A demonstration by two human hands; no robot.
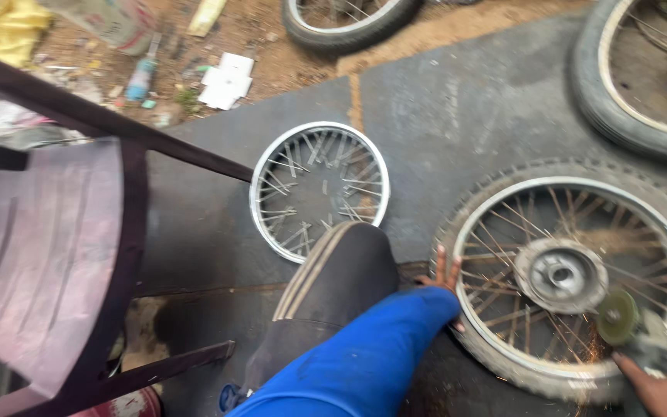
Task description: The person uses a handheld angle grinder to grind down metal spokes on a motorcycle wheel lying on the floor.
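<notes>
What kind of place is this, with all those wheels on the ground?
Probably an outdoor motorcycle wheel repair spot: a spoked wheel being cut with an angle grinder, a bare rim on a floor mat.

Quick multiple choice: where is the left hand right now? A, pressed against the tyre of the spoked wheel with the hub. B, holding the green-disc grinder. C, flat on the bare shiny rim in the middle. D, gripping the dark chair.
A: the left hand, at the end of the blue sleeve, rests on the tyre edge of the spoked wheel, while the right hand holds the grinder over its spokes.
</notes>
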